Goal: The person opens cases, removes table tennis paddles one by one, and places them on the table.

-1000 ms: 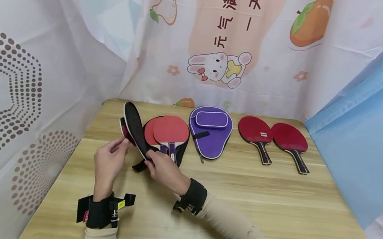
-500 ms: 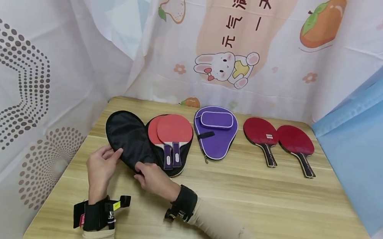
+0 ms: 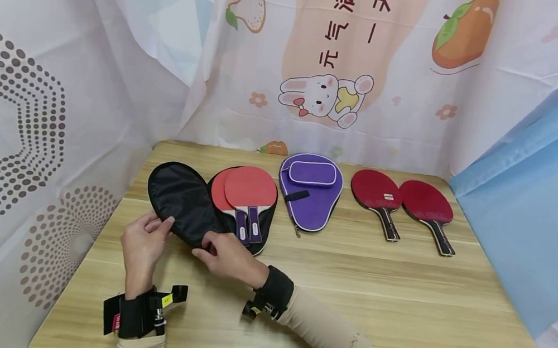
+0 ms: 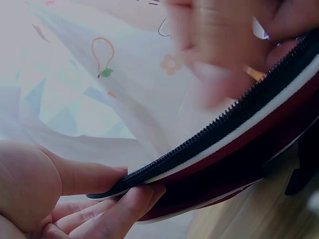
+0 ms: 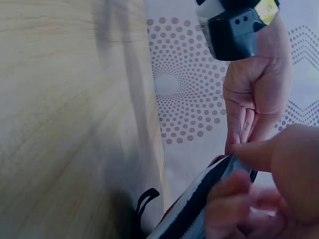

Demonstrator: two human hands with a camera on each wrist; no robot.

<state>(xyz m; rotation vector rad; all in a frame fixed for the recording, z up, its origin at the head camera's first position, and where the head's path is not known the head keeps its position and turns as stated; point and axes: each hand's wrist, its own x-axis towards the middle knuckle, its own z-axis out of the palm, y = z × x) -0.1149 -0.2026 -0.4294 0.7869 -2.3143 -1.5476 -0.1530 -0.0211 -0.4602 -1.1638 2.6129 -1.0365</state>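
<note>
On the worktop [image 3: 421, 322], our left hand [image 3: 144, 239] and right hand [image 3: 228, 256] both pinch the flap [image 3: 178, 198] of an open case [image 3: 266, 222], whose other half bears two paddles [image 3: 251, 188].

From here I can read 元气满 and 一天, printed sideways on the curtain [image 3: 247, 81] behind the table's [image 3: 348, 293] far edge; a red bat's [image 3: 372, 187] sticker [image 3: 388, 197] is illegible.

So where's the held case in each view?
Head: left of centre, held case, left of the paddles.
Left wrist: held case, slanting from lower left to right edge.
Right wrist: bottom centre, held case.
Shared landmark: left hand; lower left in left wrist, upper right in right wrist.
</note>
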